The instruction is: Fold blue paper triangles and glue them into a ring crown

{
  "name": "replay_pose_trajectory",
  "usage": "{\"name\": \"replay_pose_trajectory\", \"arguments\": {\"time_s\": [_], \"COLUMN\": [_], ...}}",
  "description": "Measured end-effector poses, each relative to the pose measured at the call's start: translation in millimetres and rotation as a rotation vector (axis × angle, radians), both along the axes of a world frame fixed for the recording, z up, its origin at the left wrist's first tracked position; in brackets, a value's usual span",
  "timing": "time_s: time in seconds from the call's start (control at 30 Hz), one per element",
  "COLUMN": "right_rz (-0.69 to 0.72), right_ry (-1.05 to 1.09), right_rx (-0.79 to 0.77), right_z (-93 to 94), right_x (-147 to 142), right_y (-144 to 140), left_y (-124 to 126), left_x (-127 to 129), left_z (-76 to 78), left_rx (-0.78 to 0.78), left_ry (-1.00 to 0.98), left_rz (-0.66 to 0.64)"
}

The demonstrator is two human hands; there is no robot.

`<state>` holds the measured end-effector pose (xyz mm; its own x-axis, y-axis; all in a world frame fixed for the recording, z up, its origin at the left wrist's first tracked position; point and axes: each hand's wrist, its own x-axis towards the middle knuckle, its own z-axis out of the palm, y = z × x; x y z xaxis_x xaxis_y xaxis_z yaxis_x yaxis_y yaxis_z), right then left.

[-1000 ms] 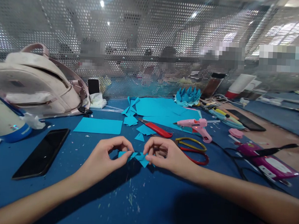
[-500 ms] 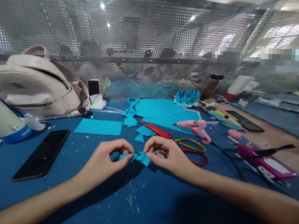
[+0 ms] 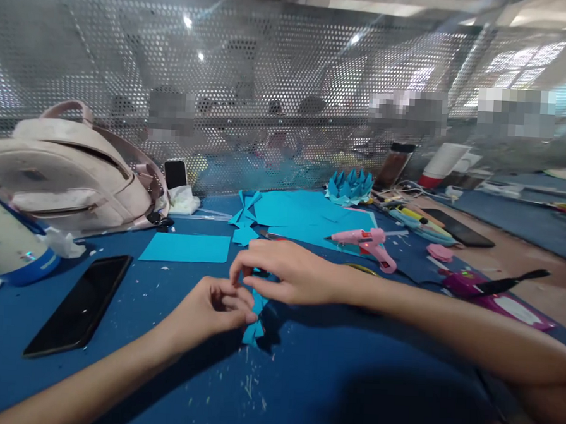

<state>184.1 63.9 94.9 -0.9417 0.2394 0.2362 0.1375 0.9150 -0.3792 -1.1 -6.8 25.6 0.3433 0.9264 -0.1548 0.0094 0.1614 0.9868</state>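
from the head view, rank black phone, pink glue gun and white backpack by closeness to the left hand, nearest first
1. black phone, flat on the mat left of the left hand
2. pink glue gun, up and to the right
3. white backpack, far back left by the mesh

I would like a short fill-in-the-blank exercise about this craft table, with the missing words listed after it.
1. Both hands, left hand and right hand, hold a folded piece of ____ paper.
2. The glue gun is ____ in colour.
3. The black phone lies on the person's ____ side.
4. The backpack stands against a perforated ____ screen.

Missing words: blue; pink; left; metal
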Motion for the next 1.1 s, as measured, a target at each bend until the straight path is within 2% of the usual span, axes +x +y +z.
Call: {"name": "replay_pose_trajectory", "arguments": {"time_s": [0.07,0.17,0.27,0.33,0.4,0.53,0.6,0.7,0.8,1.1], "right_rz": [0.059,0.058,0.002,-0.069,-0.15,-0.216,-0.224,-0.249,-0.274,-0.244], "right_ry": [-0.048,-0.069,-0.015,0.075,0.124,0.021,0.066,0.197,0.254,0.267], "right_rx": [0.039,0.037,-0.083,-0.24,-0.46,-1.042,-1.213,-1.31,-1.369,-1.585], "right_z": [7.0,14.4,18.5,17.8,12.5,-11.4,-24.8,-37.9,-41.5,-44.4], "right_x": [-7.3,-16.4,-21.6,-22.0,-19.8,-8.3,-0.9,8.8,14.0,3.9], "right_y": [3.4,6.4,11.8,18.6,27.6,43.8,48.2,51.6,54.1,43.2], "left_y": [1.6,5.0,10.2,14.2,18.0,21.7,21.5,20.3,20.3,20.6], "left_x": [-1.1,-5.9,-14.3,-20.6,-26.2,-31.2,-30.7,-29.3,-29.2,-26.3], "left_z": [-5.1,-8.6,-6.4,-3.7,-2.1,-3.6,-5.4,-8.2,-11.5,-21.0], "left_rx": [0.025,0.026,-0.003,-0.025,-0.041,-0.061,-0.077,-0.101,-0.12,-0.191], "left_ry": [-0.07,-0.159,-0.281,-0.371,-0.466,-0.647,-0.707,-0.75,-0.741,-0.523], "left_rz": [0.022,0.029,-0.022,-0.072,-0.09,-0.027,0.005,0.017,-0.008,-0.184]}}
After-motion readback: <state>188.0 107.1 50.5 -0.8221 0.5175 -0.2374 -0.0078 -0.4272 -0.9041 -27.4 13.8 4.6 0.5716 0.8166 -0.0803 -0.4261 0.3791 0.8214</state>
